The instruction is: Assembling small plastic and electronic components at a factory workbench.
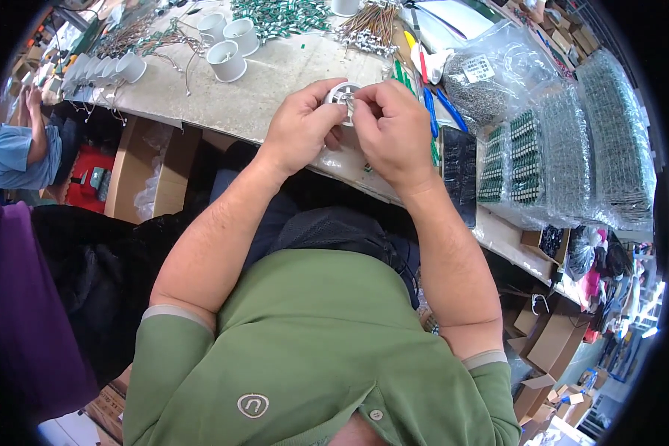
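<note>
Just above the table's near edge, my left hand point(299, 125) grips a round white plastic housing point(343, 90) from its left side, thumb across its front. My right hand point(395, 134) is closed at the housing's open face, thumb and forefinger pinched together over its inside. Whatever those fingertips pinch is too small and too covered to name. Both hands touch the housing, which is tilted with its opening toward me.
White cup-shaped housings point(226, 62) stand ahead to the left. Behind them lie green circuit boards point(282, 16) and wired parts point(369, 27). Blue-handled pliers point(451, 111), a bag of small metal parts point(474, 95), a black flat object point(459, 178) and bagged boards point(514, 160) occupy the right. A co-worker point(26, 152) sits left.
</note>
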Demonstrator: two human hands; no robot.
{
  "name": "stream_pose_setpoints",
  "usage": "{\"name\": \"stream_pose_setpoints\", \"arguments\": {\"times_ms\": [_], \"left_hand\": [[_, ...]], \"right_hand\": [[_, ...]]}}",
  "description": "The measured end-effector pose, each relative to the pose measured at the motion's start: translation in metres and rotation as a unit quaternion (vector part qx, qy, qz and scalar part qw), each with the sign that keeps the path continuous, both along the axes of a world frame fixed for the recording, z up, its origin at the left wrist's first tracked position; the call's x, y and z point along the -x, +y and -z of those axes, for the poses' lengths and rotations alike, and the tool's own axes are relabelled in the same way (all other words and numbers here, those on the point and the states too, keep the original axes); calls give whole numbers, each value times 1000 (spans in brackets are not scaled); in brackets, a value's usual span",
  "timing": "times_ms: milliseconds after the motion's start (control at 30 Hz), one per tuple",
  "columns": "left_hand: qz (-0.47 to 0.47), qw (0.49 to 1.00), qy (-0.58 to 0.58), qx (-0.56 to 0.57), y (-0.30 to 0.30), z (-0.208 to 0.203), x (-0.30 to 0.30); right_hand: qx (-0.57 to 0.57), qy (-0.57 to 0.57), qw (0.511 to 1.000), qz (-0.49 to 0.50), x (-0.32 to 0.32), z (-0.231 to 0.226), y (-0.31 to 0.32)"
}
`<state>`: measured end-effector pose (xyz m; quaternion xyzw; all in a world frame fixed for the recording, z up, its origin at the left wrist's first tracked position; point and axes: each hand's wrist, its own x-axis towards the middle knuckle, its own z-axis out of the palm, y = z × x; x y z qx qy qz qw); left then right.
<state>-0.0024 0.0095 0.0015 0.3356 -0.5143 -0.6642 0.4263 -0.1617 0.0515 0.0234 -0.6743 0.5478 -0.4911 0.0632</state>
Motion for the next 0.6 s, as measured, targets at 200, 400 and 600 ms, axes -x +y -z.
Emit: {"name": "stream_pose_setpoints", "arguments": {"times_ms": [200,400,600], "left_hand": [[8,1000,11,-22,-3,-1,-1],[9,1000,6,-2,-2,1,1],[15,1000,18,4,-4,3,0]], "right_hand": [[-34,-65,997,17,-1,-3,4],[-31,-19,999,15,0,-4,3],[12,97,995,12,6,-9,0]]}}
